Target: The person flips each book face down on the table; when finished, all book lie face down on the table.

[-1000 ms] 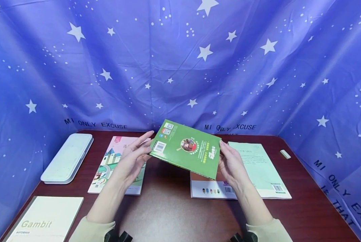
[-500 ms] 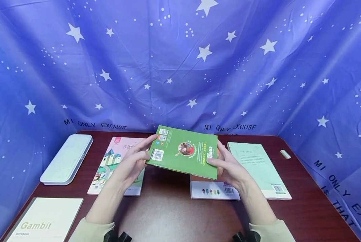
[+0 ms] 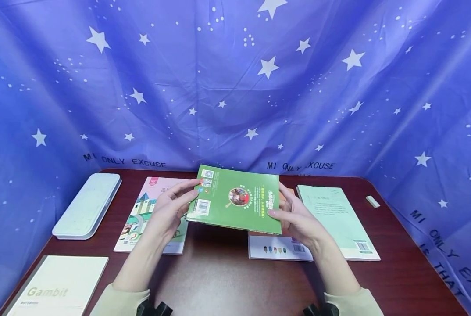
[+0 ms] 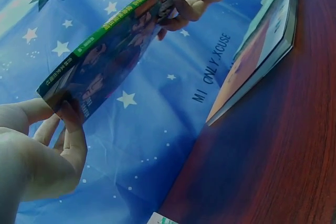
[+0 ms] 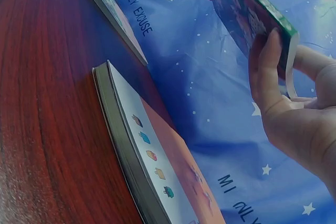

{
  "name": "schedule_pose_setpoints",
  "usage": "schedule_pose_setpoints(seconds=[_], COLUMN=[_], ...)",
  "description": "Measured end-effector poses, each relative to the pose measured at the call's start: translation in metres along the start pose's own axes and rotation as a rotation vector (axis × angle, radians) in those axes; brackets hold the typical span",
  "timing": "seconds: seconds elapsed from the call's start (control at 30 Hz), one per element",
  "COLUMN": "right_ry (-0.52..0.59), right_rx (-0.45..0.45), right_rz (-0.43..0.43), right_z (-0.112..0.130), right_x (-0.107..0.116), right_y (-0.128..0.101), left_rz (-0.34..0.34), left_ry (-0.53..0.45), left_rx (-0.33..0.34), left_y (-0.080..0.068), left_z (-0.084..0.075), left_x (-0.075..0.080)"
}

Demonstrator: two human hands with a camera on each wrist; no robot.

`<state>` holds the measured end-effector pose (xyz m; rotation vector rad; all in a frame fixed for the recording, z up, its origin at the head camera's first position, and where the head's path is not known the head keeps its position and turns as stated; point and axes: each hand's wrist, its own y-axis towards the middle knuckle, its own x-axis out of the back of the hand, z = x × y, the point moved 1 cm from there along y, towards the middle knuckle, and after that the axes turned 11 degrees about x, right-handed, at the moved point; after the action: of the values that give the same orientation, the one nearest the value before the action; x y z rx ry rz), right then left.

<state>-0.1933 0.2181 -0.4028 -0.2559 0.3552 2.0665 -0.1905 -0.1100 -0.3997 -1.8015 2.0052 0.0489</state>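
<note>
A green book (image 3: 219, 206) is held up above the table, its back cover with a barcode and a round picture facing up in the head view. My left hand (image 3: 171, 210) grips its left edge, thumb on the cover and fingers beneath. At the right edge my right hand (image 3: 303, 218) pinches it, thumb on top near the white title. Both wrist views show the book's darker underside and green spine, with the left hand's fingers (image 4: 73, 135) and the right hand's fingers (image 5: 268, 61) pressed under it.
Below the left hand lies a pink illustrated book (image 3: 140, 210). An orange-and-white book (image 3: 259, 252) and a pale green book (image 3: 346, 219) lie at the right, near a white eraser (image 3: 372, 201). A white case (image 3: 86, 206) and a Gambit notebook (image 3: 62, 281) lie at the left.
The green book has moved a little left and levelled out. My left hand's hold has moved onto its cover, and my right thumb has come onto the top face.
</note>
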Motion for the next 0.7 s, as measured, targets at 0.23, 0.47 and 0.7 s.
schedule_pose_setpoints(seconds=[0.23,0.47,0.7], right_ry=[-0.007,-0.042,-0.057], right_rx=[0.025,-0.001,-0.078], right_rz=[-0.058,-0.101,-0.195], right_z=[-0.003,-0.004,-0.003], right_x=[-0.001,0.002,0.007], right_y=[0.000,0.009,0.021], left_rz=[0.028,0.078,0.066], left_ry=[0.054,0.096,0.174], left_rx=[0.005,0.007,0.037], left_y=[-0.004,-0.005,-0.006], left_z=[-0.003,-0.008,-0.007], left_x=[0.004,0.010,0.011])
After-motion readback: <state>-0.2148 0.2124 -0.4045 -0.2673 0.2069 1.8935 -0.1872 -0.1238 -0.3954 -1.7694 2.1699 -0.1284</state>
